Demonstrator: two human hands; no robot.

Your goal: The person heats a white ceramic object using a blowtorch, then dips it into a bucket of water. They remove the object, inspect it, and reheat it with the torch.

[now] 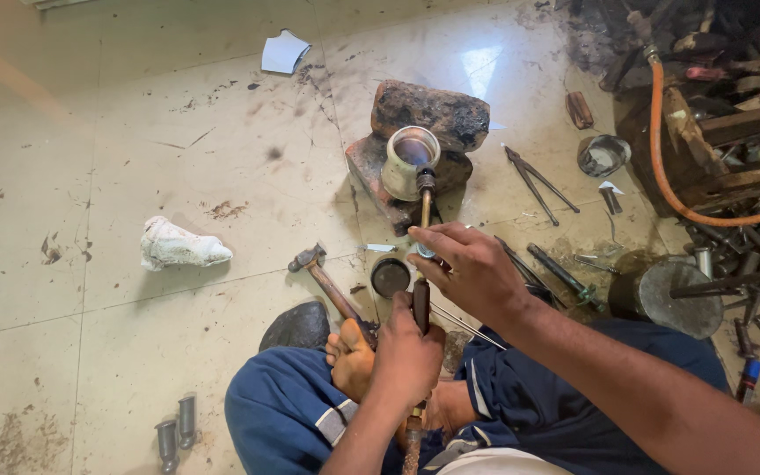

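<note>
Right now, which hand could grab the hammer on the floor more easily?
Left. The left hand grips the torch handle right beside the hammer. The right hand is farther away, pinching the torch's brass tube.

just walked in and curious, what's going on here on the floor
A person sits cross-legged on a tiled floor, holding a torch-like tool. The left hand grips its handle; the right hand pinches its stem. The tip points at a metal cylinder propped on charred bricks. A hammer lies beside the knee.

Open floor left – bricks (424, 132), hammer (327, 281), tools (538, 180) crowding ahead, right.
</note>
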